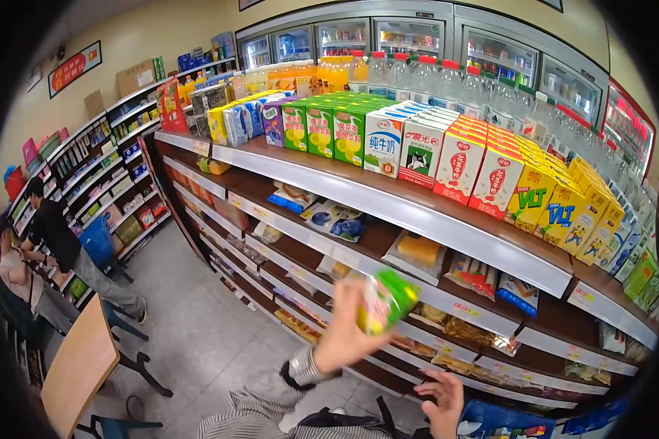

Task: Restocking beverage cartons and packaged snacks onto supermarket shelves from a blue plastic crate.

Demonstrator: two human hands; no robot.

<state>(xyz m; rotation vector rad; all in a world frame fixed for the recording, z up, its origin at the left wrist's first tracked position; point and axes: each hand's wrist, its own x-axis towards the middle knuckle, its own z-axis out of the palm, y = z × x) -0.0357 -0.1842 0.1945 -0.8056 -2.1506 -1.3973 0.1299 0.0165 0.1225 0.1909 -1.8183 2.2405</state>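
Observation:
My left hand is shut on a green drink carton, which is tilted and blurred in front of the shelf unit. My right hand, low in the picture, has its fingers apart and holds nothing. On the top shelf stands a row of cartons. Green chrysanthemum tea cartons like the held one are left of a white-and-blue milk carton. Farther right come red-and-white peanut milk cartons and yellow drink cartons.
Packaged bread and bagged snacks lie on lower shelves. Plastic bottles line up behind the cartons, before glass-door fridges. At left are a wooden table, a chair and two people by another shelf. A blue bin sits lower right.

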